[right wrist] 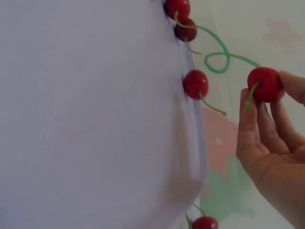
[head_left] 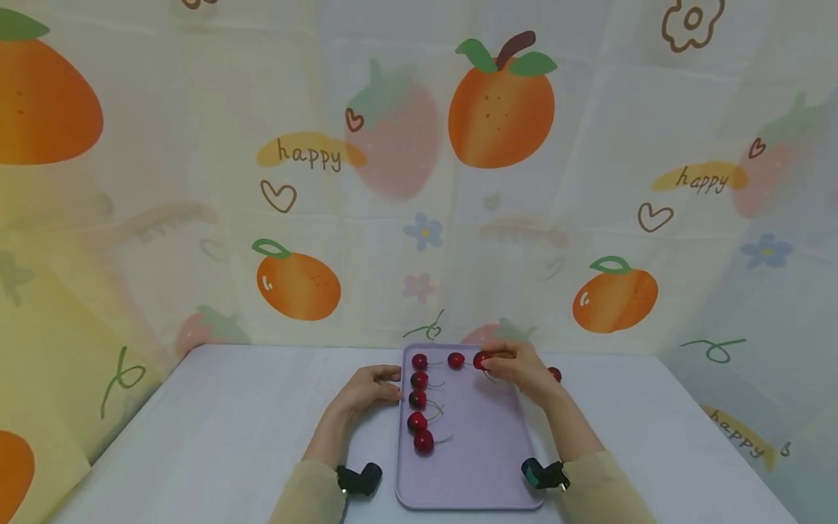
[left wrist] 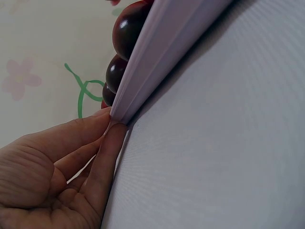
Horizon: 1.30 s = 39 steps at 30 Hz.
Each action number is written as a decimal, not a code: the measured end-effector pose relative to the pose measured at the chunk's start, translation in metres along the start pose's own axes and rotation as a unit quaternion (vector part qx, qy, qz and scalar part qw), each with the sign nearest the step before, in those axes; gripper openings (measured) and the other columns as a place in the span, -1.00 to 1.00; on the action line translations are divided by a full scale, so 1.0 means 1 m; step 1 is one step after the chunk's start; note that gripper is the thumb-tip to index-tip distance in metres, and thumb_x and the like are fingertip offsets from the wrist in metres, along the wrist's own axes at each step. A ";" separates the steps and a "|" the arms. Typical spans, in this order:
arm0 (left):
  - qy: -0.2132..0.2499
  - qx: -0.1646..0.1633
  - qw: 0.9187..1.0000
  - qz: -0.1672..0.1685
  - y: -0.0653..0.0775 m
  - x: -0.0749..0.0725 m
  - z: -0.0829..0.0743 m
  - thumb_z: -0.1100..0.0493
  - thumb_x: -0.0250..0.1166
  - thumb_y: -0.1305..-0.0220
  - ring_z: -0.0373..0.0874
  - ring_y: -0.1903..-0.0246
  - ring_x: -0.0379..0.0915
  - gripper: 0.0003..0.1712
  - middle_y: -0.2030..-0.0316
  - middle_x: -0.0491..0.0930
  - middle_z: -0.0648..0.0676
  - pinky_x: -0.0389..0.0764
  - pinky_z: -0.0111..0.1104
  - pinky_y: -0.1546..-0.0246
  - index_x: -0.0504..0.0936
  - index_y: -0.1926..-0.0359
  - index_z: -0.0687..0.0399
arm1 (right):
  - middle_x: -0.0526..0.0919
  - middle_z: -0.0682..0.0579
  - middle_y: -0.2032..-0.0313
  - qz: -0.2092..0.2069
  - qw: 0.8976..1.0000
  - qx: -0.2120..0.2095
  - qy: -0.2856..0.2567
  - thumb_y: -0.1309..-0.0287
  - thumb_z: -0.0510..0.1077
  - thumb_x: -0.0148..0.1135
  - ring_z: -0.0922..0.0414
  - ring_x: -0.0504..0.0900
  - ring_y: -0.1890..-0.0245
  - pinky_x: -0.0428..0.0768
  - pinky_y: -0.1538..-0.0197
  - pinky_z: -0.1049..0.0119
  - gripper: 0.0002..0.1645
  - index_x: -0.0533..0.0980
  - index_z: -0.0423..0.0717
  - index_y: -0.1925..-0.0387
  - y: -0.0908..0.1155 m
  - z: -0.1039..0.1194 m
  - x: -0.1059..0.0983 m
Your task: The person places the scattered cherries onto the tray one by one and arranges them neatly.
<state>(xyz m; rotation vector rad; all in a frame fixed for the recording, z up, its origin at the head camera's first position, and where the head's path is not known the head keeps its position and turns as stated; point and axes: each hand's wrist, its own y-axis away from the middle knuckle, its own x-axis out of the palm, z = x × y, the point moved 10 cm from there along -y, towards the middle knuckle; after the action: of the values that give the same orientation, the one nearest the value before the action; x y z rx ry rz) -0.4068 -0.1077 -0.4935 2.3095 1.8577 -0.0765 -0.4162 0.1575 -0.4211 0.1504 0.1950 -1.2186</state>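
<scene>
A lilac tray (head_left: 471, 466) lies on the table. My left hand (head_left: 366, 387) is at its left edge; in the left wrist view the thumb and a finger (left wrist: 71, 136) pinch the tray's rim (left wrist: 143, 71). My right hand (head_left: 520, 371) holds a red cherry (right wrist: 266, 85) with a green stem between thumb and fingertips, over the tray's far right part. Several dark red cherries (head_left: 417, 399) form a column along the tray's left side, stems pointing right. Another cherry (head_left: 456, 360) sits by the far edge, left of the held one.
Right of the tray, a cherry (head_left: 555, 374) shows partly behind my right hand; the right wrist view shows a cherry (right wrist: 205, 223) beyond the tray corner. The white table (head_left: 249, 437) meets a fruit-patterned cloth (head_left: 393, 218) at the back. Both wrists wear dark devices (head_left: 360, 479).
</scene>
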 end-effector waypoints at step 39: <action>-0.010 -0.003 1.000 -0.007 0.000 0.000 -0.001 0.41 0.32 -0.11 -0.22 0.31 0.65 -0.37 -0.12 0.56 0.37 0.76 -0.31 0.11 0.45 -0.26 0.39 | 0.72 0.00 0.16 0.071 0.990 0.014 0.119 -0.21 -0.12 0.31 0.28 0.54 0.37 0.57 0.28 0.48 -0.60 0.63 -0.26 -0.03 -0.020 -0.031 0.042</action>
<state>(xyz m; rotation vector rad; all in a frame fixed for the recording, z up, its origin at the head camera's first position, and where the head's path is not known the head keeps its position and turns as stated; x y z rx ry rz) -0.4068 -0.1076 -0.4926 2.2837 1.8626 -0.0956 -0.4234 0.1186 -0.4608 0.3291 0.3688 -1.0597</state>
